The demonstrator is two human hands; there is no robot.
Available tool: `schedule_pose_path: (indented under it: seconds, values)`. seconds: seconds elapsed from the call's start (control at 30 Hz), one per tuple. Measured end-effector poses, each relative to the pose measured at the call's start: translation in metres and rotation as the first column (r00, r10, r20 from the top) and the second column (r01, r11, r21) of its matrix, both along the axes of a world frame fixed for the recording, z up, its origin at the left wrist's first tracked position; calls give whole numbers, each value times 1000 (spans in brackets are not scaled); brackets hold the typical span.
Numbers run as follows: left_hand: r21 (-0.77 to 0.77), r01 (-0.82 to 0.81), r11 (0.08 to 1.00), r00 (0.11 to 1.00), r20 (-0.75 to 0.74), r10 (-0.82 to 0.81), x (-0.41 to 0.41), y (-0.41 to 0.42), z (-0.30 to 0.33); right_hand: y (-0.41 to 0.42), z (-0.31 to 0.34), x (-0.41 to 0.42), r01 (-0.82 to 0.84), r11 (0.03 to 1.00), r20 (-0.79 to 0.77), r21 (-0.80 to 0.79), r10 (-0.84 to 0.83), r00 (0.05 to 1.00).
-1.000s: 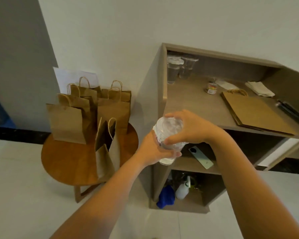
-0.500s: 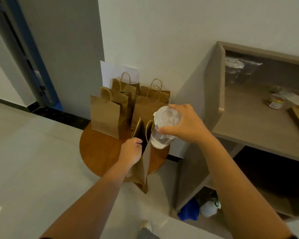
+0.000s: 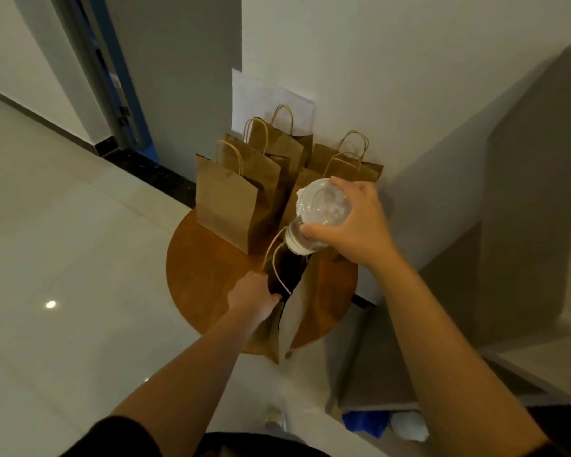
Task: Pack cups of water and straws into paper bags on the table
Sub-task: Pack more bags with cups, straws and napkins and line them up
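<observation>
My right hand (image 3: 355, 222) grips a clear lidded cup of water (image 3: 317, 212) by its top, tilted, its base just above the mouth of an open brown paper bag (image 3: 294, 311). That bag stands at the near edge of a round wooden table (image 3: 211, 278). My left hand (image 3: 254, 293) pinches the bag's left rim and holds the mouth open; its fingertips are hidden inside. No straw is in view.
Several other brown handled bags (image 3: 231, 199) stand upright at the back of the table against the white wall. A grey cabinet side (image 3: 524, 225) rises at the right. A blue cloth (image 3: 363, 422) lies at the cabinet's bottom. Pale tiled floor spreads to the left.
My left hand let go of the cup and took hold of the front bag's rim. My right hand carried the cup left from the shelf to above that bag.
</observation>
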State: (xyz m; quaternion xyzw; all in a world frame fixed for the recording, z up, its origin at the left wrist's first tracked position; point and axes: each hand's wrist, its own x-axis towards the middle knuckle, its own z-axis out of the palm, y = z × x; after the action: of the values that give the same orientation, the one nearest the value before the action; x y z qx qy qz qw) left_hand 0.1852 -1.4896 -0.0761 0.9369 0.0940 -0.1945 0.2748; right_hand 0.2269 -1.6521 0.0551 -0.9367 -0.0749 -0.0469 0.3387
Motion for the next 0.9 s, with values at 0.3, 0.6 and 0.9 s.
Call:
schedule_pose_path:
  seconds: [0.3, 0.6, 0.9]
  values:
    - [191, 351, 917, 936, -89, -339, 45, 19, -7, 6, 10, 17, 66, 997, 23, 40, -67, 997]
    - [356, 585, 729, 803, -126, -583, 77, 29, -17, 27, -16, 18, 86, 996, -182, 7, -84, 980]
    - [390, 633, 669, 749, -90, -656, 91, 42, -22, 11, -62, 19, -254, 868, -570, -427, -40, 820]
